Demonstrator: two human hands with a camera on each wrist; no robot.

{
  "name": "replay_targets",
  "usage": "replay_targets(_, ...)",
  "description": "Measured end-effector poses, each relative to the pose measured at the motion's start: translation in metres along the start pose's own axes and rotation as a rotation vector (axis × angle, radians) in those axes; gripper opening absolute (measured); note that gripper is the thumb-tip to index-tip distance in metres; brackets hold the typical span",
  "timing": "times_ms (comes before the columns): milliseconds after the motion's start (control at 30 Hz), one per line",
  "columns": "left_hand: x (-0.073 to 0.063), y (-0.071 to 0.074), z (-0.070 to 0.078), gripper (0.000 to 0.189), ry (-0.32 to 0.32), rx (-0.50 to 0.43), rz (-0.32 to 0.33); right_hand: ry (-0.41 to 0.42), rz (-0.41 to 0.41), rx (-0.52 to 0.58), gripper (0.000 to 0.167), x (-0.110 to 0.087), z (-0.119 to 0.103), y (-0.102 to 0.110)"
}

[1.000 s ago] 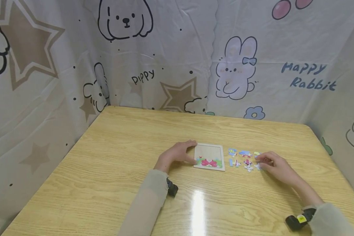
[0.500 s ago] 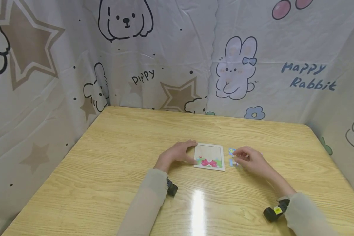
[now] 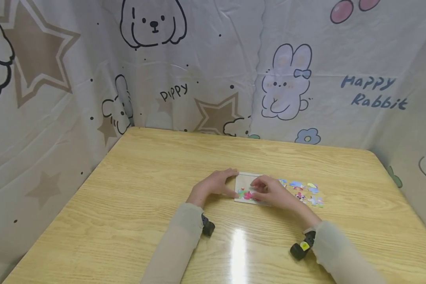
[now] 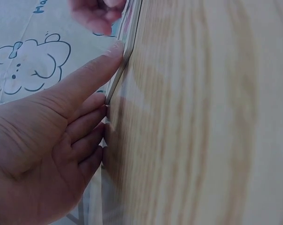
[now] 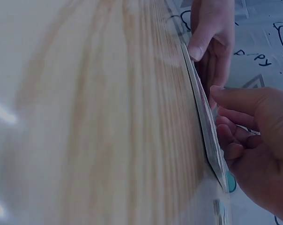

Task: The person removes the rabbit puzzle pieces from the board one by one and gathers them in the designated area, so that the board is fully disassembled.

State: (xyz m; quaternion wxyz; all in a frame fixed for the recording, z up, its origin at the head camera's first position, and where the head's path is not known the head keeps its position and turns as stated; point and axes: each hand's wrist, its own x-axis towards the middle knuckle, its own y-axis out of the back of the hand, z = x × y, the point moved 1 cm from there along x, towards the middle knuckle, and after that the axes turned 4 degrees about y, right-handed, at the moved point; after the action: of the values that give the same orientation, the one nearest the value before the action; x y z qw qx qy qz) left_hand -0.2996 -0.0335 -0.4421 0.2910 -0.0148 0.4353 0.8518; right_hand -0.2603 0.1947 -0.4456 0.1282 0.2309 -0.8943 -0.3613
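Observation:
A square wooden puzzle tray (image 3: 246, 182) lies on the table, with red and green printed pieces (image 3: 247, 195) along its near side. My left hand (image 3: 215, 184) grips its left edge. In the left wrist view the thumb (image 4: 87, 75) presses the rim and the fingers lie against the side. My right hand (image 3: 275, 193) is over the tray's right half, fingers curled towards the thumb; a pale puzzle piece (image 3: 253, 189) shows faintly between the tips, mostly hidden. In the right wrist view its thumb (image 5: 240, 99) is close by the tray's edge (image 5: 200, 108).
Right of the tray lie loose puzzle pieces, among them a blue one (image 3: 298, 185), a yellow and blue one (image 3: 312, 188), and one with a face (image 3: 300, 197). Another (image 3: 316, 201) lies nearest the right. A printed curtain (image 3: 213, 71) stands behind the wooden table (image 3: 145, 169).
My right hand has moved left from the loose pieces to over the tray, so the right-hand pieces show again. The left hand has stayed at the tray's left edge.

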Motion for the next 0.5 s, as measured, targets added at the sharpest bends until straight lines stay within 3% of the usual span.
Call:
replay_targets(267,-0.001,0.000,0.000,0.084,-0.005,0.000,0.005,0.038,-0.054,-0.003,0.026,0.015,-0.007,-0.012)
replay_targets(500,0.000,-0.001,0.000,0.083,-0.009,0.005,0.006,0.004,-0.109,0.023,0.021,0.018,-0.011,-0.013)
